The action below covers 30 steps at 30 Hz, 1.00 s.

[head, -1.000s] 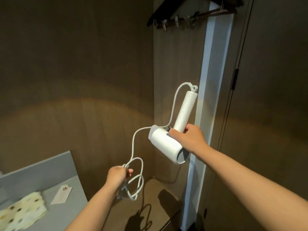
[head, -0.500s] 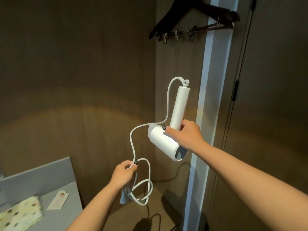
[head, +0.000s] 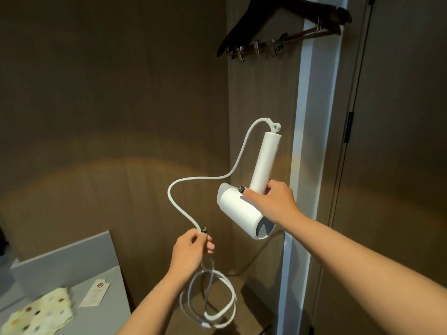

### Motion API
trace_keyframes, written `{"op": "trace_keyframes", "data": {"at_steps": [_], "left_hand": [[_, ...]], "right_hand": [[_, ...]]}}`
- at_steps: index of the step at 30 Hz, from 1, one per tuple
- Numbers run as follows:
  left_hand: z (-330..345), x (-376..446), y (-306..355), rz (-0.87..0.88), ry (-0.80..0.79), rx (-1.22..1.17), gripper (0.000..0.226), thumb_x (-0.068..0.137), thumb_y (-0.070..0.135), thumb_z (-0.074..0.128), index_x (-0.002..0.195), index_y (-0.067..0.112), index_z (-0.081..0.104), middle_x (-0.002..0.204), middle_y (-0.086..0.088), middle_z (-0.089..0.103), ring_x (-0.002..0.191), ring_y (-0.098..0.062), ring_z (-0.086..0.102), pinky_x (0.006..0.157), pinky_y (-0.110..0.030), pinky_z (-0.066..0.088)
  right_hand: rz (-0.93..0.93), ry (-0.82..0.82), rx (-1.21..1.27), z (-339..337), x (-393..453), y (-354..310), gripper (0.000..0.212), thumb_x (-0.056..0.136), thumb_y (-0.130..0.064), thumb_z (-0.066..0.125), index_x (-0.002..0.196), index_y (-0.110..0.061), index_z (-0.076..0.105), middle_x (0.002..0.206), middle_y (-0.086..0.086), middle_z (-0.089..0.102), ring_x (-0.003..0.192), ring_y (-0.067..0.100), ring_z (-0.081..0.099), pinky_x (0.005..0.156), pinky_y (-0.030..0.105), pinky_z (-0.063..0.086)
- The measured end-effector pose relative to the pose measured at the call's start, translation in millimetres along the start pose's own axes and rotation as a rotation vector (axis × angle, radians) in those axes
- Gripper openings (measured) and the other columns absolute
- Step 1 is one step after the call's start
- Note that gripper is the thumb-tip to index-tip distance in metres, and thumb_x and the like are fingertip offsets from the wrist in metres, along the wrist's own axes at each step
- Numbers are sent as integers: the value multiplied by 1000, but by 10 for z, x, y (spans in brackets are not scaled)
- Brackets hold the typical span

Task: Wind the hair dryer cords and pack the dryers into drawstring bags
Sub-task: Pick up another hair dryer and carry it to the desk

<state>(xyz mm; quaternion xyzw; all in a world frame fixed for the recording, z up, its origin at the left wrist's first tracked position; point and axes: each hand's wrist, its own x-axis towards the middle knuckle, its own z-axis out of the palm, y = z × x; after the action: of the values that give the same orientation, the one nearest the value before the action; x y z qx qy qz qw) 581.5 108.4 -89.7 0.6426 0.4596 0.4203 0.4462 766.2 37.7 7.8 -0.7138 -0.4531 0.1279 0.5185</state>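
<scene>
White hair dryer [head: 242,211], held aloft in right hand [head: 271,201], grip closed where handle meets barrel; handle's long axis points up, cord [head: 176,204] leaving its top end. Left hand [head: 191,247], lower and to the left, pinches the cord; loose loops hang beneath. Slack between grips awaits winding.

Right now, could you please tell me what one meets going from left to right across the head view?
Spotted cloth → paper tag → left hand → hair dryer → right hand → white door frame.
</scene>
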Motion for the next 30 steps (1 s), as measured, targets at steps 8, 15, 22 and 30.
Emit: {"op": "trace_keyframes", "data": {"at_steps": [8, 15, 22, 30], "left_hand": [[-2, 8, 75, 116, -220, 615, 43, 100, 24, 46, 57, 22, 46, 53, 8, 46, 51, -7, 41, 51, -20, 33], [124, -29, 310, 337, -429, 652, 35, 98, 30, 47, 84, 7, 68, 70, -10, 60, 60, -12, 46, 60, -27, 39], [-18, 87, 696, 422, -382, 504, 31, 95, 23, 50, 75, 22, 74, 49, 7, 52, 47, -6, 40, 50, -19, 32], [19, 53, 671, 418, -539, 541, 34, 99, 21, 48, 71, 20, 69, 44, 16, 44, 47, -2, 40, 51, -14, 31]], "right_hand": [[-23, 0, -59, 116, -91, 40, 42, 77, -45, 75, 108, -27, 53, 104, -8, 58, 89, 16, 62, 72, 25, 54], [-60, 122, -139, 198, -174, 171, 47, 80, -48, 71, 116, -22, 55, 102, -10, 52, 86, 11, 56, 68, 18, 48], [-235, 61, -410, 146, -270, 472, 48, 82, -43, 69, 118, -16, 54, 106, -1, 57, 88, 11, 54, 71, 19, 48], [-241, -77, -290, 337, -358, 445, 46, 75, -31, 78, 113, -14, 58, 103, 1, 59, 93, 15, 58, 68, 16, 45]]}}
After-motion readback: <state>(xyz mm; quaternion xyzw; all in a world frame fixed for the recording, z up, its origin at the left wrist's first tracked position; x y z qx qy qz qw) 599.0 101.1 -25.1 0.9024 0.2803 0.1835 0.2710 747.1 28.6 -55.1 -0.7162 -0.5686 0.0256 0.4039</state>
